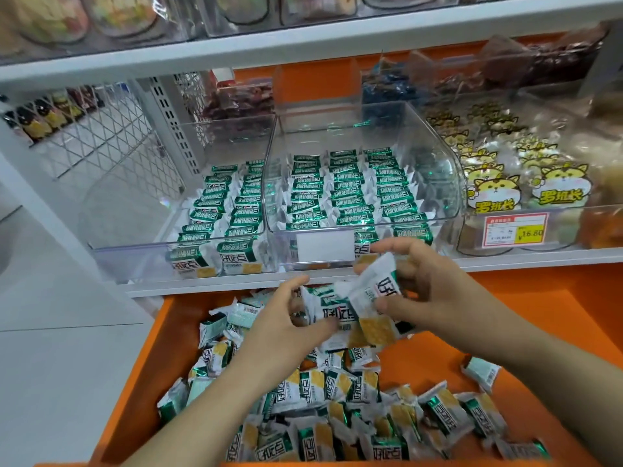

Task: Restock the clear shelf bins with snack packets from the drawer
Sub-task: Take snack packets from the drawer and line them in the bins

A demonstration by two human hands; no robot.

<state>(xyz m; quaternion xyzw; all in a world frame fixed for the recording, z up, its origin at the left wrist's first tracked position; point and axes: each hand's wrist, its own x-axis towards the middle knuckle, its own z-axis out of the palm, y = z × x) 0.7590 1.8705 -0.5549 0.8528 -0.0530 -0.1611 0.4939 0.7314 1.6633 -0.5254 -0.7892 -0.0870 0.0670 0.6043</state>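
Observation:
Both hands hold a small stack of white-and-green snack packets above the orange drawer. My left hand grips the stack's left side. My right hand pinches its right side and top, thumb on the front packet. Many loose packets of the same kind lie piled in the drawer below. On the shelf just beyond, the middle clear bin holds neat rows of these packets, and the left clear bin holds two more rows.
A bin of yellow cat-print packets with a red price tag stands at the right. Bins of dark red and blue sweets sit behind. A white shelf board runs overhead. A wire rack is at the left.

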